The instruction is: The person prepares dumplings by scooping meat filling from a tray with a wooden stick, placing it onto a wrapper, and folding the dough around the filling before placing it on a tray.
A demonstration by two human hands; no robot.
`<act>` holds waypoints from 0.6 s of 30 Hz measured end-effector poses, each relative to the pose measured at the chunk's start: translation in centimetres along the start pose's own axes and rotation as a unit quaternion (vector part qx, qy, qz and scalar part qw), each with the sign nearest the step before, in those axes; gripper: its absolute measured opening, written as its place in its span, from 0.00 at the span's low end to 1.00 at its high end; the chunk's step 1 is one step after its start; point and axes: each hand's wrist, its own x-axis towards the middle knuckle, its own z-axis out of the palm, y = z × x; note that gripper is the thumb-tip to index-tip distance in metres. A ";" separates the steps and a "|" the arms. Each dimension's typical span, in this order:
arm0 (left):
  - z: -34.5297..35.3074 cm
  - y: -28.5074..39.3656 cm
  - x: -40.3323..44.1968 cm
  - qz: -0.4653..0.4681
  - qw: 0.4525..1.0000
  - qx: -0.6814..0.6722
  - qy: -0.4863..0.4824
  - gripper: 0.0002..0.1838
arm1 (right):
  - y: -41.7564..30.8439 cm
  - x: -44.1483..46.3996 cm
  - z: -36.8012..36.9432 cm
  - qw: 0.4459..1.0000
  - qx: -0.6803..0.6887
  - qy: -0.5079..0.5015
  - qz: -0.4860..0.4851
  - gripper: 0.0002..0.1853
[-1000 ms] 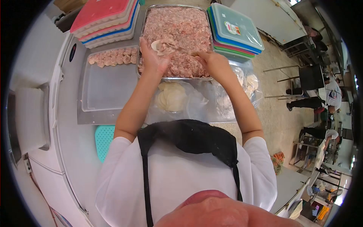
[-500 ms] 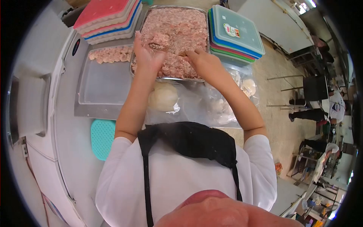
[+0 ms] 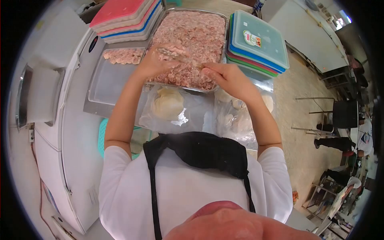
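Observation:
My left hand is cupped over the left side of a metal tray filled with pink minced meat. In its fingers sits a lump of minced meat; a wrapper under it cannot be made out clearly. My right hand is above the tray's near right part, thumb and fingers pinched together. Whatever is in that pinch is too small and blurred to name. Below the tray, a stack of round pale wrappers lies on clear plastic.
To the left, a shallow plastic tray holds rows of meat-filled pieces. Stacked lidded containers stand at left and right. A plastic bag with pale rounds lies near my right forearm. People are farther right.
My view has shifted, so the trays sit slightly lower and farther right. My left hand has turned from an upright palm to a lower cupped pose, nearer my right hand.

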 end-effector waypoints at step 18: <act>1.5 -4.2 -2.7 -0.107 0.974 0.150 0.130 0.37 | 11.2 0.2 1.6 0.956 -0.281 -0.005 0.086 0.12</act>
